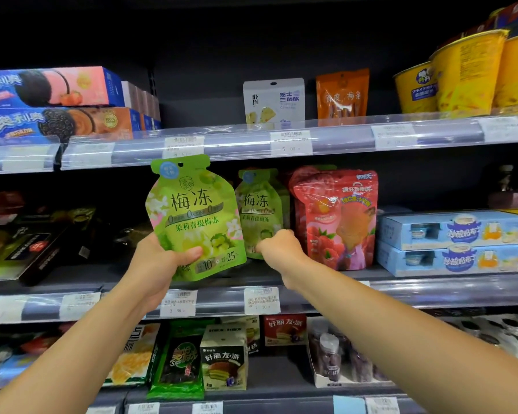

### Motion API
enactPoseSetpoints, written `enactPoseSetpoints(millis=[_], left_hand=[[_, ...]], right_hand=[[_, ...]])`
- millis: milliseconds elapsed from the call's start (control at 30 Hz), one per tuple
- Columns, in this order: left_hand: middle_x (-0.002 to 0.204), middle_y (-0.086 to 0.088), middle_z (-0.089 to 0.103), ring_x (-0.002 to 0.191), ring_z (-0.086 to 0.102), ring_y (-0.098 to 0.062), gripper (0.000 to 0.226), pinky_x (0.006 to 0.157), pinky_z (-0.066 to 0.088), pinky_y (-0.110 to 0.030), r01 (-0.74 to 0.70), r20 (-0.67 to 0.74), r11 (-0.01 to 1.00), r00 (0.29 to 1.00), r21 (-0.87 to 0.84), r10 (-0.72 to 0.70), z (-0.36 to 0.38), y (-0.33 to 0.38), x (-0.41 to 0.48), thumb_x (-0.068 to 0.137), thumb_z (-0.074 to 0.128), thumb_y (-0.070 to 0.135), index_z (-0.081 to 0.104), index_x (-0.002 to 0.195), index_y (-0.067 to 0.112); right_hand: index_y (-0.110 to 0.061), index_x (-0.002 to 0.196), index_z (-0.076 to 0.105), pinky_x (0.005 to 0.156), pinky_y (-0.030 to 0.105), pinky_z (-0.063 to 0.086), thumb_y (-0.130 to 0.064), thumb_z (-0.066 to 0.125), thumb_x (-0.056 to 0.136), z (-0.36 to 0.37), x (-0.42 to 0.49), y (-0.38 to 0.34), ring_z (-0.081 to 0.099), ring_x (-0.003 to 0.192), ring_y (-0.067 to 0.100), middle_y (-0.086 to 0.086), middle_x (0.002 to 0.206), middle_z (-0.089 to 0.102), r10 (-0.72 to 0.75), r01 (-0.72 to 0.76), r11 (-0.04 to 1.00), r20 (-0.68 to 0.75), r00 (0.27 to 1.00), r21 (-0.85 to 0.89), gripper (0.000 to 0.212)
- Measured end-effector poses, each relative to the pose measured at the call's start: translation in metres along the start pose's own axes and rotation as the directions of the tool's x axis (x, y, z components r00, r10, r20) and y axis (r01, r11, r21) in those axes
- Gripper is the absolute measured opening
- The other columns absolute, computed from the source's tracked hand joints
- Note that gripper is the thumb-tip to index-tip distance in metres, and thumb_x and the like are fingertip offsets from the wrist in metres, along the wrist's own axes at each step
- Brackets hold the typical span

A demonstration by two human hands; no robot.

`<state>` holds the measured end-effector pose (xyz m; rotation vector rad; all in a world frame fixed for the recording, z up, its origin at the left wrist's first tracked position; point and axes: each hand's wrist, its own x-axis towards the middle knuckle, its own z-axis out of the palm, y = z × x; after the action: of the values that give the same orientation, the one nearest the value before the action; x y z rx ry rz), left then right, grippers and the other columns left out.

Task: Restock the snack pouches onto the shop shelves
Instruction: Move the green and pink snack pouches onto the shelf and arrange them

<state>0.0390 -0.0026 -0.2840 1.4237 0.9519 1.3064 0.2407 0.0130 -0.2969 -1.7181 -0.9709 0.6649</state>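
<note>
My left hand (pixel 159 264) holds a green snack pouch (pixel 192 210) upright by its lower left corner, in front of the middle shelf (pixel 431 291). A second green pouch of the same kind (pixel 259 204) stands on that shelf just behind and to the right. My right hand (pixel 278 246) is closed on the bottom edge of this standing pouch. A red strawberry pouch (pixel 335 216) stands right beside it, touching or nearly touching my right hand.
Pale blue boxes (pixel 452 243) are stacked at the right of the middle shelf, dark flat boxes (pixel 24 249) at the left. The upper shelf carries cookie boxes (pixel 51 106), two small pouches (pixel 274 100) and yellow cups (pixel 467 73). The lower shelf holds several snack packs (pixel 222 357).
</note>
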Motion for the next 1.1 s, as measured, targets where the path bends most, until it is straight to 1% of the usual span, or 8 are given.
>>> enactPoseSetpoints(millis=[100,233,433,533,733,867,1000,1100], left_hand=[[0.113,-0.004,0.071,0.098,0.066,-0.012,0.054,0.083,0.049,-0.028,-0.001,-0.023,0.999,1.0,-0.037,0.0,0.006,0.003,0.003,0.078,0.069,-0.013,0.059,0.121,0.017],[0.11,-0.001,0.071,0.093,0.064,-0.007,0.052,0.07,0.044,-0.02,-0.018,-0.033,0.999,0.999,-0.044,0.016,0.007,0.004,0.003,0.078,0.069,-0.014,0.058,0.109,0.026],[0.113,-0.004,0.073,0.107,0.068,-0.022,0.057,0.104,0.046,-0.047,0.0,-0.032,1.0,0.999,-0.003,0.0,0.002,-0.001,0.008,0.076,0.072,-0.012,0.061,0.123,0.018],[0.112,-0.004,0.074,0.106,0.068,-0.024,0.052,0.102,0.047,-0.05,0.017,-0.037,1.0,0.999,0.007,-0.017,0.002,-0.007,0.008,0.077,0.072,-0.011,0.063,0.117,0.021],[0.112,-0.004,0.073,0.107,0.067,-0.022,0.05,0.095,0.048,-0.04,0.028,-0.021,0.999,0.999,-0.04,-0.028,0.0,-0.01,0.008,0.078,0.07,-0.012,0.063,0.115,0.021],[0.111,-0.005,0.074,0.105,0.068,-0.023,0.051,0.1,0.048,-0.046,0.02,-0.02,0.999,1.0,-0.045,-0.021,-0.001,-0.013,0.01,0.078,0.071,-0.011,0.063,0.118,0.018],[0.109,-0.005,0.075,0.105,0.069,-0.023,0.048,0.099,0.049,-0.047,0.011,-0.009,0.998,1.0,-0.062,-0.012,0.004,-0.017,0.017,0.077,0.071,-0.011,0.064,0.114,0.02],[0.109,-0.005,0.075,0.104,0.069,-0.024,0.046,0.101,0.049,-0.048,0.01,0.001,0.998,1.0,-0.068,-0.01,0.011,-0.019,0.021,0.077,0.072,-0.01,0.065,0.11,0.021]], right_hand=[[-0.003,0.139,0.028,0.091,0.042,0.05,-0.015,0.057,0.091,-0.004,0.001,-0.006,0.052,0.116,0.034,0.017,0.137,0.044,-0.009,0.008,1.0,-0.047,0.999,-0.009,0.058],[-0.003,0.136,0.033,0.093,0.043,0.05,-0.007,0.054,0.09,-0.009,-0.004,-0.004,0.051,0.116,0.034,0.017,0.135,0.043,-0.035,0.033,0.999,-0.125,0.991,-0.019,0.051],[-0.003,0.128,0.047,0.086,0.036,0.05,-0.005,0.047,0.093,-0.005,-0.014,0.003,0.055,0.103,0.031,0.015,0.127,0.052,-0.122,0.126,0.981,0.032,0.992,-0.151,0.036],[0.003,0.122,0.05,0.073,0.032,0.042,-0.003,0.041,0.095,-0.007,-0.013,0.0,0.049,0.082,0.026,0.015,0.108,0.052,-0.125,0.16,0.948,0.138,0.982,-0.274,0.029],[0.006,0.125,0.044,0.071,0.029,0.041,-0.004,0.04,0.095,-0.009,-0.005,-0.003,0.048,0.085,0.024,0.015,0.108,0.048,-0.085,0.174,0.874,0.208,0.974,-0.455,0.031],[0.002,0.121,0.051,0.088,0.037,0.053,-0.007,0.055,0.091,-0.016,-0.003,0.0,0.059,0.098,0.029,0.015,0.118,0.058,-0.083,0.151,0.906,0.185,0.979,-0.394,0.032],[-0.006,0.12,0.055,0.086,0.039,0.052,-0.016,0.063,0.085,-0.03,-0.022,0.008,0.061,0.101,0.027,0.009,0.12,0.062,-0.258,0.307,0.893,0.185,0.948,-0.328,0.037],[-0.017,0.133,0.047,0.095,0.032,0.045,-0.03,0.06,0.089,-0.049,-0.039,0.031,0.054,0.113,0.017,-0.001,0.134,0.049,-0.496,0.531,0.738,0.2,0.845,-0.416,0.048]])
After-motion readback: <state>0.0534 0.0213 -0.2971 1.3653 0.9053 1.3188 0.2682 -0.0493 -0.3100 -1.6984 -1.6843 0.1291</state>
